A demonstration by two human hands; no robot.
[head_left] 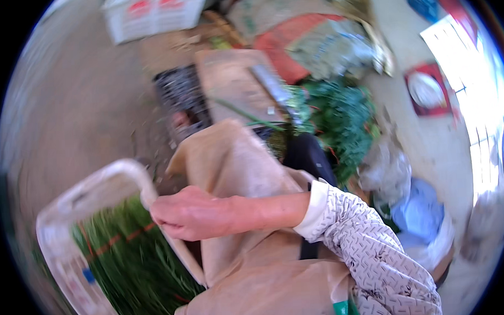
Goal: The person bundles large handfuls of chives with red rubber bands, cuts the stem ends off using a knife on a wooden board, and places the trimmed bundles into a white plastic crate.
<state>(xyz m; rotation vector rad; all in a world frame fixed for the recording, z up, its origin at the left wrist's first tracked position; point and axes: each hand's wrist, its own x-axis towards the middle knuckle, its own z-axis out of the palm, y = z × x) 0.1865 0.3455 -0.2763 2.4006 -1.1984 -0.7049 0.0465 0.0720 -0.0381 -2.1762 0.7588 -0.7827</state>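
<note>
Can see right hand (190,213) curled at the rim of a white basket (131,170), too blurred to tell whether gripping; inside, banded greens (139,258) cut off below; farther out, perhaps a dark crate (178,93), partly hidden by a board (230,78).

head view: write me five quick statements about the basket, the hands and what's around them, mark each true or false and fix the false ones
1. The right hand is curled at the rim of the white basket. True.
2. The greens in the basket have nothing across them. False: orange bands cross the greens.
3. Light-blue plastic lies to the right of the patterned sleeve. True.
4. The sleeve is plain black. False: the sleeve is pale with small dark marks.
5. Both hands show. False: only the right one does.
</note>
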